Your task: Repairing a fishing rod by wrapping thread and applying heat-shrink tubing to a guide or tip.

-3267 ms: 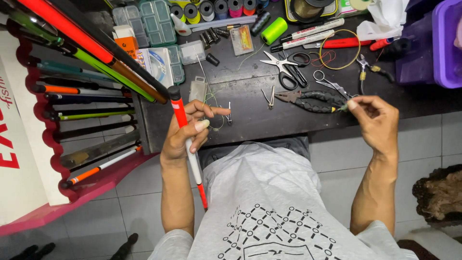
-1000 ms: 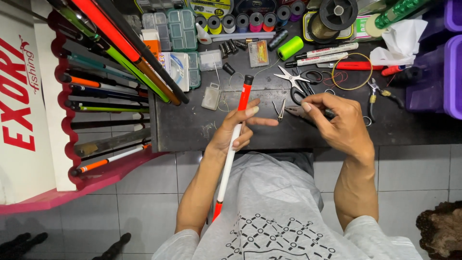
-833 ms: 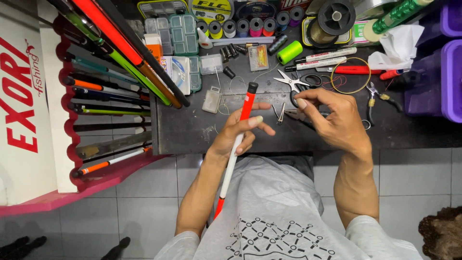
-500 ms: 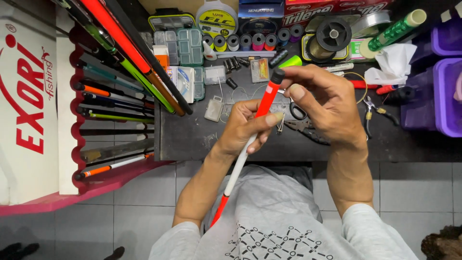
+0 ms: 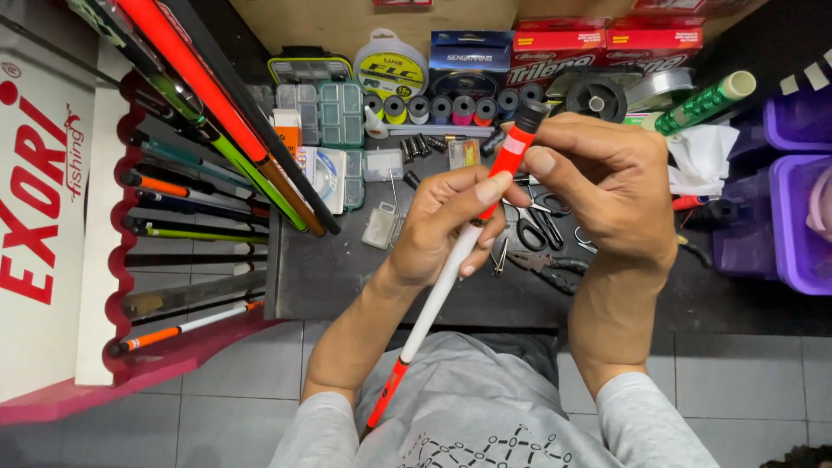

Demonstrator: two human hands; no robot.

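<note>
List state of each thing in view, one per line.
left hand: gripping the rod's white shaft
right hand: fingers on the rod's black tip
rod: held tilted above the table
scissors: lying on the dark table, closed
pliers: lying flat

White rod [image 5: 442, 290] with orange bands and black tip; purple bins [image 5: 797, 221]; dark table [image 5: 347, 277]

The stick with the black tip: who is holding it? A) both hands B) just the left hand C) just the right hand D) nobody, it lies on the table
A: the left hand wraps the white middle of the stick, and the right hand pinches its orange upper part just under the black tip, above the dark table.
</note>
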